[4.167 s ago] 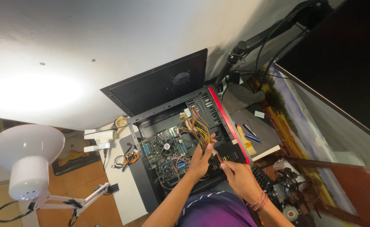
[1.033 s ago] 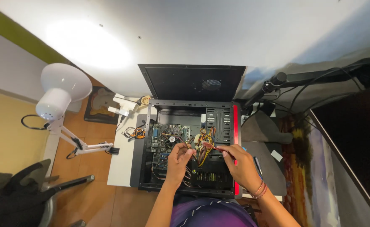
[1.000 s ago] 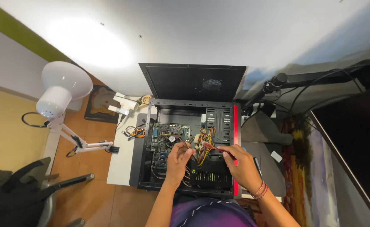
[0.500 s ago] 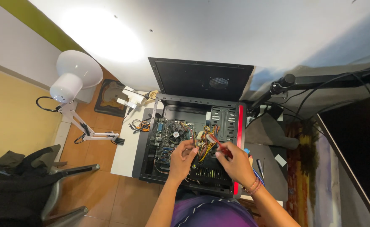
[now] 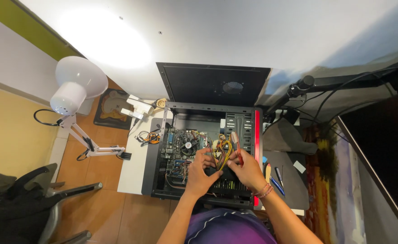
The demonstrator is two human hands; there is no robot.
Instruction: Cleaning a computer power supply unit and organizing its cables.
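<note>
a bundle of yellow, red and black power cables (image 5: 223, 151) rises from the middle of an open black computer case (image 5: 156, 156) that lies on its side on a white table (image 5: 133, 169). the left hand (image 5: 199, 174) is curled around the lower end of the bundle, fingers closed on the wires just above the dark power supply (image 5: 223, 185) at the near end of the case. the right hand (image 5: 246, 171) is pinched shut on a red-handled tool (image 5: 238, 151) with a pale tip, held upright just beside the cables; a beaded bracelet (image 5: 263, 191) sits on that wrist. both hands are close together, nearly touching.

left of the cables lies the motherboard (image 5: 181, 156) with its round cpu fan (image 5: 188, 145). a red strip (image 5: 257, 153) runs along the right edge of the case, and the removed black side panel (image 5: 214, 85) with a round vent leans against the wall behind it.

on the table left of the case are a small tangle of orange wires (image 5: 149, 137) and a white adapter (image 5: 135, 108). a white desk lamp (image 5: 74, 88) on a jointed arm stands further left, above a dark office chair (image 5: 22, 199). to the right, pens (image 5: 275, 178) lie on a grey mat (image 5: 284, 176), and a dark monitor (image 5: 384, 153) fills the far right.
</note>
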